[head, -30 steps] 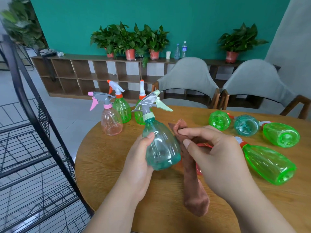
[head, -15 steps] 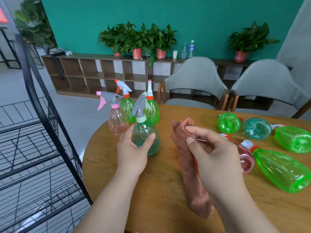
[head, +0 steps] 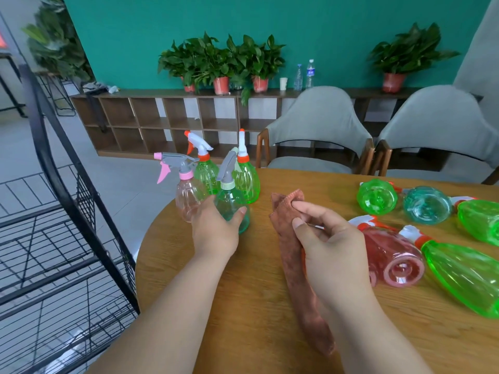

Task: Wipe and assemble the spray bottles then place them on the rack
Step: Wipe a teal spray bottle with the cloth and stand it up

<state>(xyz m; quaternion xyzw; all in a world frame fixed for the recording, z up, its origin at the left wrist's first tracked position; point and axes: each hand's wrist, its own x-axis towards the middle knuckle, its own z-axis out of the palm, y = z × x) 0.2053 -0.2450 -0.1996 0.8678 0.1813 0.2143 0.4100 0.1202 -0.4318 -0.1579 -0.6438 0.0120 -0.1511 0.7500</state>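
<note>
My left hand (head: 216, 233) grips a teal spray bottle (head: 232, 203) with a grey trigger head, standing upright on the round wooden table (head: 243, 306). Behind it stand a pink bottle (head: 186, 198) and two green bottles (head: 206, 174) (head: 247, 179), all with heads on. My right hand (head: 329, 244) holds a brown cloth (head: 299, 287) that hangs down onto the table. To the right lie a pink bottle (head: 391, 255), several green bottles (head: 467, 279) (head: 376, 197) and a teal bottle (head: 426, 206) on their sides.
A black wire rack (head: 62, 238) with sloping shelves stands at the left of the table. Two grey chairs (head: 316, 130) (head: 437, 130) are behind the table. A low wooden shelf (head: 162, 114) with potted plants runs along the teal wall.
My left hand has carried the teal bottle away from the cloth, leftward and down, and stood it upright beside the three assembled bottles. My right hand has kept hold of the cloth.
</note>
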